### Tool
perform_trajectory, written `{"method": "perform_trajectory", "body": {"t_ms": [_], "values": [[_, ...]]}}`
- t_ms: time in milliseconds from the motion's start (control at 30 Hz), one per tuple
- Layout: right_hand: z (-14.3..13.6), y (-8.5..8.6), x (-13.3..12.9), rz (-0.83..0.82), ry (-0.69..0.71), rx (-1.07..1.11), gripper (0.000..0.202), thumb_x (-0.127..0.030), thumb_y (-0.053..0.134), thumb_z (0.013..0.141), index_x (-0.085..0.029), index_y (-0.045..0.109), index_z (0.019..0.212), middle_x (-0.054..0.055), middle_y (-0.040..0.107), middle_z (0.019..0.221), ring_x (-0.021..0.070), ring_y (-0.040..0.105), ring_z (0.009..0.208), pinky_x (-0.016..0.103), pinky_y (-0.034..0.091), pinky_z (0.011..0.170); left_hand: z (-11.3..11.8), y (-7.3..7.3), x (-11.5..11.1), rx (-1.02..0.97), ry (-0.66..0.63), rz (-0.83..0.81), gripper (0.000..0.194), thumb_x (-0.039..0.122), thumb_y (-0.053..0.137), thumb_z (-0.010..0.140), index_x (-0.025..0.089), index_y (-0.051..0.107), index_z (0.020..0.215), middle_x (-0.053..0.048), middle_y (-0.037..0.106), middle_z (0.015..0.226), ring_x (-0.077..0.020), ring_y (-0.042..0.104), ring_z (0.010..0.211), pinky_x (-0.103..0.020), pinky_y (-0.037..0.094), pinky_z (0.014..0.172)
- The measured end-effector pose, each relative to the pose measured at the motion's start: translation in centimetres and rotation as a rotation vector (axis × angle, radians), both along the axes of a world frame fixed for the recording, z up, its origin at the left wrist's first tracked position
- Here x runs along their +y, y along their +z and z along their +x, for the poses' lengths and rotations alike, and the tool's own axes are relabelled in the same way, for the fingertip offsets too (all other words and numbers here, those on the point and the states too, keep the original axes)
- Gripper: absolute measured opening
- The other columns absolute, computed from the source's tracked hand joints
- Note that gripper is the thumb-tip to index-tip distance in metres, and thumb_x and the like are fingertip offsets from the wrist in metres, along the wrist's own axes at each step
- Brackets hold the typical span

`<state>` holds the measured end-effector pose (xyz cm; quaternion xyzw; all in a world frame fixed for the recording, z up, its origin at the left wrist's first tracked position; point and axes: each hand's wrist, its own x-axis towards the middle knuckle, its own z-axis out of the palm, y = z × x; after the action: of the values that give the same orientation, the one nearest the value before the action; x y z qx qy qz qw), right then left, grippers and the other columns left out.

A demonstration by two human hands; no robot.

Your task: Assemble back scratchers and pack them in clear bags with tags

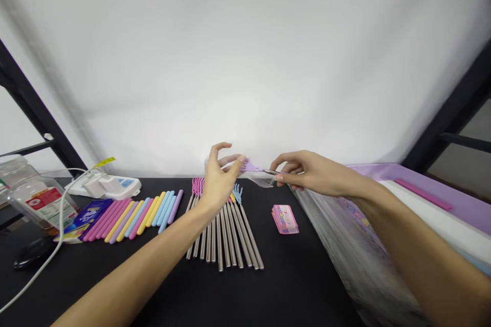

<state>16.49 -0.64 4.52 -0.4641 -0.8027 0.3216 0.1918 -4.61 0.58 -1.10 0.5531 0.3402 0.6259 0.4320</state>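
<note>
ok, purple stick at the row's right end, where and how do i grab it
Probably pinch around mid-length, from above and slightly right: the purple stick is slim and lies flat, with light blue sticks close on its left and none on its right.

On table (307, 286) before me: jar (48, 199) 10 o'clock, sticks (141, 214) between jar and rods (235, 235), rods 12, cards (286, 219) 1. Bin (368, 169) 2 o'clock.

A plain white wall (238, 61), softly lit with faint shadows, rises behind the black tabletop (299, 286). Black metal frames stand at either side, the left frame (36, 107) and the right frame (456, 107) both slanting outward.
</note>
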Motion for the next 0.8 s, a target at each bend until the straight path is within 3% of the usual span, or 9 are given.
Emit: {"method": "perform_trajectory", "body": {"t_ms": [100, 167, 333, 467, 533, 633, 733, 800], "values": [[-0.8, -0.8, 0.3, -0.067, -0.011, 0.167, 0.036, -0.042, 0.067, 0.077, -0.021, 0.045, 0.095, 0.004, 0.07, 0.076, 0.0169, 0.063, 0.065, 0.029, 0.049, 0.062, 1.0, -0.1, -0.7, -0.01, -0.114, 0.0, 0.038, 0.032, 0.07, 0.081, 0.022, 0.048, 0.11, -0.005, 0.068, 0.094, -0.0199, 0.07, 0.094, -0.038, 0.057, 0.087], [-0.6, -0.9, 0.4, -0.101, -0.004, 0.189, 0.043, -0.043, 0.072, 0.073, -0.022, 0.04, 0.092, 0.002, 0.068, 0.073, 0.0179, 0.064, 0.065, 0.031, 0.05, 0.065, 1.1, 0.0, -0.7, -0.005, -0.115, 0.013, 0.037, 0.031, 0.071, 0.079, 0.021, 0.05, 0.107, -0.003, 0.068, 0.089, -0.0201, 0.07, 0.091, -0.037, 0.058, 0.085], [2.1, 0.2, 0.3, -0.244, 0.053, 0.049, 0.041, -0.041, 0.073, 0.074, -0.021, 0.048, 0.1, 0.005, 0.071, 0.08, 0.0206, 0.067, 0.075, 0.031, 0.051, 0.069, -0.7, 0.4, 0.7, -0.078, 0.034, 0.043, 0.042, 0.03, 0.076, 0.074, 0.021, 0.053, 0.109, 0.0, 0.065, 0.086, -0.0189, 0.07, 0.09, -0.038, 0.057, 0.088], [2.7, 0.6, 0.1, -0.204, 0.089, 0.039, 0.037, -0.044, 0.074, 0.071, -0.02, 0.056, 0.092, 0.005, 0.072, 0.079, 0.0197, 0.066, 0.069, 0.03, 0.05, 0.065, -1.1, 0.3, 0.9, -0.093, 0.008, 0.027, 0.045, 0.032, 0.075, 0.076, 0.023, 0.051, 0.113, -0.002, 0.065, 0.092, -0.0187, 0.069, 0.091, -0.038, 0.057, 0.085], [1.8, 0.2, 0.2, -0.117, 0.093, 0.036, 0.036, -0.049, 0.074, 0.069, -0.019, 0.057, 0.079, 0.003, 0.068, 0.07, 0.0172, 0.062, 0.062, 0.028, 0.046, 0.059, -0.4, 0.0, 0.3, -0.066, -0.072, 0.017, 0.042, 0.034, 0.072, 0.079, 0.023, 0.052, 0.114, -0.005, 0.066, 0.097, -0.0198, 0.069, 0.091, -0.037, 0.058, 0.081], [0.1, -0.6, 0.5, 0.195, 0.009, -0.055, 0.045, -0.056, 0.074, 0.065, -0.02, 0.048, 0.06, -0.004, 0.051, 0.052, 0.0106, 0.046, 0.05, 0.025, 0.03, 0.049, 0.9, -0.6, -0.6, 0.02, -0.207, 0.006, 0.031, 0.036, 0.07, 0.081, 0.019, 0.058, 0.103, -0.008, 0.065, 0.101, -0.0209, 0.068, 0.091, -0.035, 0.058, 0.077], [-0.8, -1.2, 0.7, 0.42, -0.09, -0.113, 0.052, -0.058, 0.077, 0.059, -0.02, 0.041, 0.059, -0.007, 0.036, 0.052, 0.0086, 0.032, 0.051, 0.025, 0.021, 0.048, 1.4, -1.0, -1.0, 0.087, -0.269, -0.014, 0.028, 0.036, 0.069, 0.082, 0.017, 0.06, 0.099, -0.009, 0.065, 0.103, -0.0204, 0.068, 0.088, -0.034, 0.058, 0.077], [-0.7, -1.3, 0.6, 0.419, -0.061, -0.06, 0.05, -0.056, 0.079, 0.059, -0.021, 0.044, 0.066, -0.007, 0.041, 0.06, 0.0093, 0.034, 0.055, 0.025, 0.026, 0.05, 1.1, -0.8, -0.9, 0.087, -0.3, -0.035, 0.031, 0.036, 0.07, 0.081, 0.017, 0.059, 0.102, -0.009, 0.064, 0.1, -0.0199, 0.068, 0.086, -0.035, 0.058, 0.077]]}}
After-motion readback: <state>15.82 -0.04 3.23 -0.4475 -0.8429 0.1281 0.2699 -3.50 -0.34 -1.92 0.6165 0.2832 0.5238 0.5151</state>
